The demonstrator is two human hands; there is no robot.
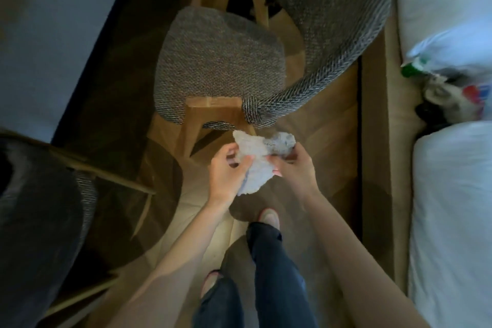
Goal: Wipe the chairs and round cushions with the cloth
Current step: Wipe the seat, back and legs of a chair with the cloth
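Down low, both hands hold the white cloth [262, 160] in the air, near the front of the gray chair [221, 66]. The left hand [226, 173] pinches the cloth's left side with thumb and curled fingers. The right hand [298, 168] pinches its right side the same way. A second dark chair [40, 208] stands at the near left. White bedding [452, 194] lies on the right.

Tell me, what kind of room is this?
Probably a bedroom, maybe a hotel room: white bedding lies along the right, a grey fabric chair with wooden legs stands ahead, and the floor is patterned wood.
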